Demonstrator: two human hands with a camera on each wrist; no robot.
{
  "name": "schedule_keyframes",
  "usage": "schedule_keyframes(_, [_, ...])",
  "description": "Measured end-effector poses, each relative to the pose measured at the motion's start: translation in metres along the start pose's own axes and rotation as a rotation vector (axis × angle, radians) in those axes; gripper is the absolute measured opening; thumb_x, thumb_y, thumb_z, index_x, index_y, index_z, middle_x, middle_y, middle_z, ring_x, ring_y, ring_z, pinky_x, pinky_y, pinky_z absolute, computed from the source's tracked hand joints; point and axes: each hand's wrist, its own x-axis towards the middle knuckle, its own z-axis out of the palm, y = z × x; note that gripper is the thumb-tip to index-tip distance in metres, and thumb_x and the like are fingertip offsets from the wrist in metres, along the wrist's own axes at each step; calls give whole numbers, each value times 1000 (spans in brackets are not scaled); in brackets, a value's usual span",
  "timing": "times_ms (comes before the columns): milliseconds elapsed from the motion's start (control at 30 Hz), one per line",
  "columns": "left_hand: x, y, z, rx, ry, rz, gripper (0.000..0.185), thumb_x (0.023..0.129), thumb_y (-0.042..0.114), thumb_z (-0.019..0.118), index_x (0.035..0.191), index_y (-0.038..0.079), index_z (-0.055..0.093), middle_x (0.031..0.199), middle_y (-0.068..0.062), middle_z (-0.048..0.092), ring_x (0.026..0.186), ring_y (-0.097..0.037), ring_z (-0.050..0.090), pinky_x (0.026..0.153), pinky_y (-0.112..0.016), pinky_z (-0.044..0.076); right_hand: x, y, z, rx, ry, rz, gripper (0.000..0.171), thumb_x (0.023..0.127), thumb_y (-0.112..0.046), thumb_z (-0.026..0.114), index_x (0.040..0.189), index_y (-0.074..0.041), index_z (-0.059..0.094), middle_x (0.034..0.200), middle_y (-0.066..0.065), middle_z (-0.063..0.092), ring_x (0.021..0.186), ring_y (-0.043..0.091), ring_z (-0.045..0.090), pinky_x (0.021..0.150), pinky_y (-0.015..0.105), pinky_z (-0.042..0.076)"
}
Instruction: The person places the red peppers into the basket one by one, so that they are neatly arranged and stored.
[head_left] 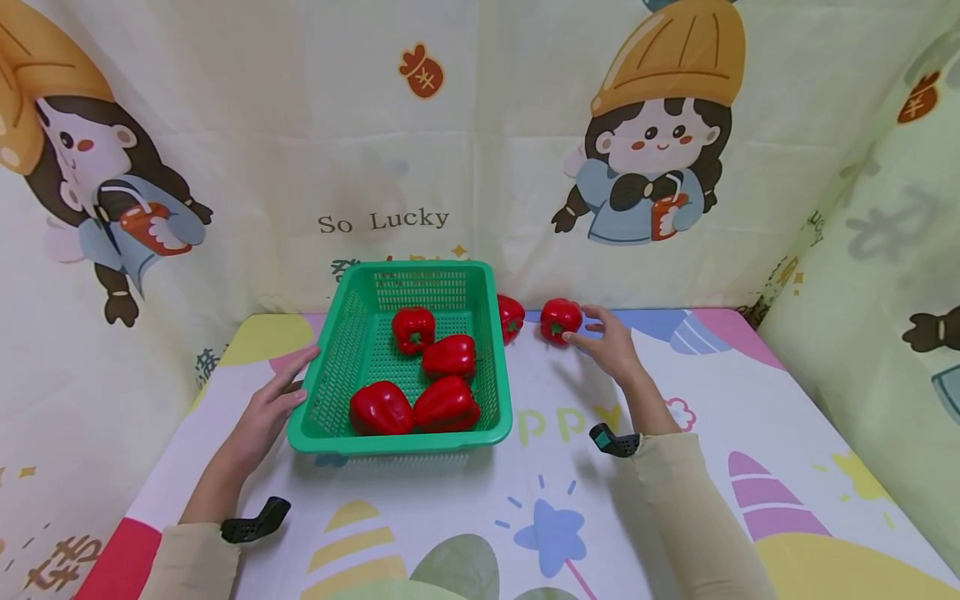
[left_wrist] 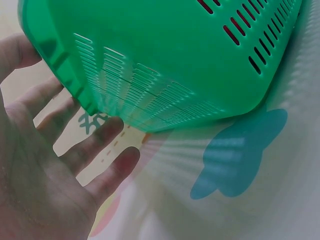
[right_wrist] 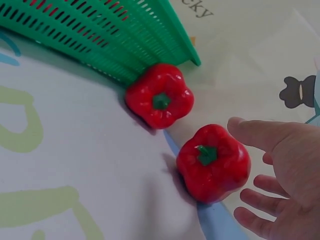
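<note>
In the head view a green plastic basket (head_left: 397, 442) holds several red bell peppers (head_left: 381, 408). My left hand (head_left: 266, 412) rests its straight fingers against the basket's left rim; the left wrist view shows them spread along its outer wall (left_wrist: 145, 80). Outside the basket, close to its right wall, lies one red bell pepper (head_left: 511, 318), partly hidden by the rim. Farther right sits another bell pepper (head_left: 561, 321), its green stem facing forward. My right hand (head_left: 611, 346) is right beside this pepper, thumb and fingers spread around its right side, not gripping it.
A patterned cloth covers the table (head_left: 480, 517), and a printed cloth backdrop (head_left: 510, 167) rises along its back edge. Both wrists wear black camera mounts (head_left: 615, 440).
</note>
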Motion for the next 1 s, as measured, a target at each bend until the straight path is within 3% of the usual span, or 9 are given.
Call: schedule_keyframes(1000, [0,0,0,7,1,-2,51,105,29,34,155,25,24,163,2,16,122,4,39,92,-12,36,14,9,17,21,30,34,77,87,-32,71,150,-16,31,151,17,36,134,36,41,100,50,47])
